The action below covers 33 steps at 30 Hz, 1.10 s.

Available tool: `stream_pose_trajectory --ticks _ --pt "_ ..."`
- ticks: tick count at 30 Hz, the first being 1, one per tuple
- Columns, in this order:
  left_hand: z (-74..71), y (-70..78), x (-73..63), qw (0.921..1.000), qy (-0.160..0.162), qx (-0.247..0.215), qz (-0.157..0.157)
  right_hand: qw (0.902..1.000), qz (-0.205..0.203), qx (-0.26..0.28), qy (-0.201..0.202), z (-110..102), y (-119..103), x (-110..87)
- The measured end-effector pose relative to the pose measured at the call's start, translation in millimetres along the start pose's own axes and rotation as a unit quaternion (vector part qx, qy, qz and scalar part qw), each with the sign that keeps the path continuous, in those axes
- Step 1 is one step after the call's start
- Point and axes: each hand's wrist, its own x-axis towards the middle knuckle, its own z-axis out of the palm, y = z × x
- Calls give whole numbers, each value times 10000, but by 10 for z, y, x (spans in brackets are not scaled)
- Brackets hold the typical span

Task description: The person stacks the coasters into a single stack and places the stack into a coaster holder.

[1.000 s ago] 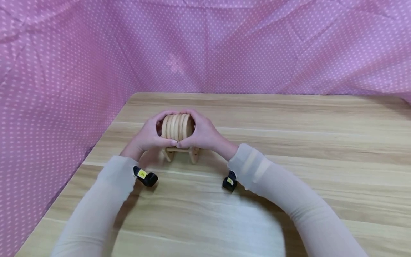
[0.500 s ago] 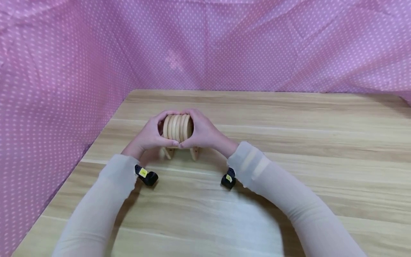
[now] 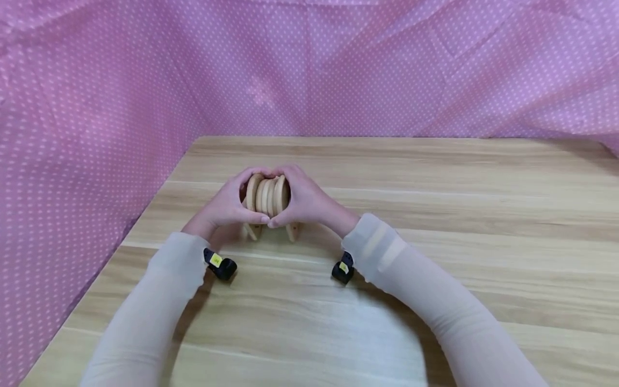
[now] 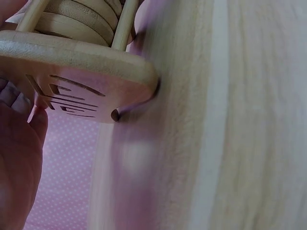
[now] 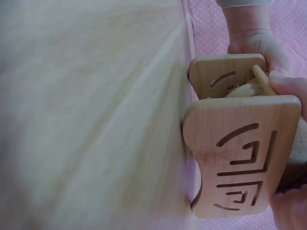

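A stack of several round wooden coasters (image 3: 268, 196) stands on edge in a small wooden rack (image 3: 253, 231). My left hand (image 3: 223, 202) curves round the stack from the left and my right hand (image 3: 310, 203) from the right. Both thumbs lie in front with their tips meeting, and the fingers reach over the far side. In the right wrist view, the rack's end panel (image 5: 240, 158) shows carved slots. The left wrist view has coasters (image 4: 72, 24) lying between the rack's rods, with the left hand (image 4: 18, 158) beside the panel. Fingertips behind the stack are partly hidden.
The rack stands on a wood-grain table (image 3: 435, 242), toward its far left part. A pink dotted cloth (image 3: 367, 70) hangs behind and along the left side. Small black cameras (image 3: 224, 269) hang from both wrists.
The middle coasters have sunk lower between the outer ones, and the outer coasters now stick up higher. Both hands stay nearly in place round the stack.
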Motion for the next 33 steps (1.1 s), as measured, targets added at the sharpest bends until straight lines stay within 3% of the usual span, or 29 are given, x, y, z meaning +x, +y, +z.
stream_pose_trajectory --ticks 3,11,19,28,33 --pt "-2 0 7 9999 -47 77 76 10000 10 -14 37 2 -1 -4" --pt "22 -30 -4 9990 -97 -410 151 9999 43 -102 -46 15 -3 -14" --pt "17 -28 -7 9989 -77 -439 116 10000 -30 -51 -59 16 -4 -9" --pt "26 39 -80 9996 69 124 -233 9998 78 55 -184 23 -18 -54" --pt "129 319 -45 9962 482 606 -386 9989 399 231 75 -141 -19 -197"
